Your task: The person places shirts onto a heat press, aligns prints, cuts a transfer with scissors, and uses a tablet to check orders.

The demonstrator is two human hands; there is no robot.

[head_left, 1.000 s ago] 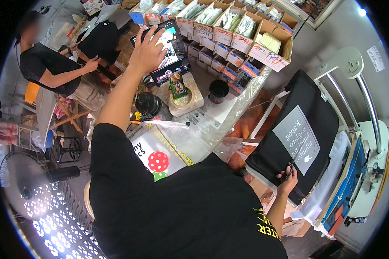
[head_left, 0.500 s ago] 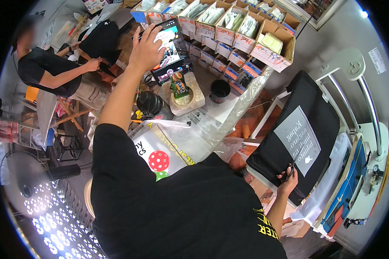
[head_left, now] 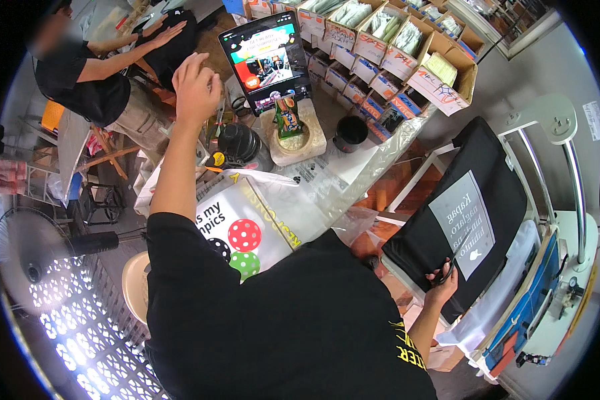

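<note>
My left hand [head_left: 198,93] is raised in the air beside a tablet [head_left: 265,61], touching nothing, its fingers loosely bent and apart. A colourful picture shows on the tablet, which stands propped up on the table. In front of it, a small green snack packet [head_left: 287,119] stands in a pale stone-like holder [head_left: 300,152]. At the right, my right hand [head_left: 443,283] is closed round the handles of a pair of scissors [head_left: 449,268]. Their blades point toward a grey transfer sheet [head_left: 463,223] with white mirrored lettering, lying on a black cloth-like surface [head_left: 417,247].
Boxes of packed sleeves [head_left: 407,37] line the table's back. A black cup [head_left: 350,133] and a dark round container [head_left: 239,142] stand near the holder. A printed plastic bag [head_left: 263,217] lies close to me. Right stands a press machine [head_left: 559,127]; left, a co-worker [head_left: 90,77] handles black cloth.
My left hand has lifted off the tablet and moved left, uncovering its screen. My right hand keeps hold of the scissors. The co-worker's hands have moved onto the black cloth.
</note>
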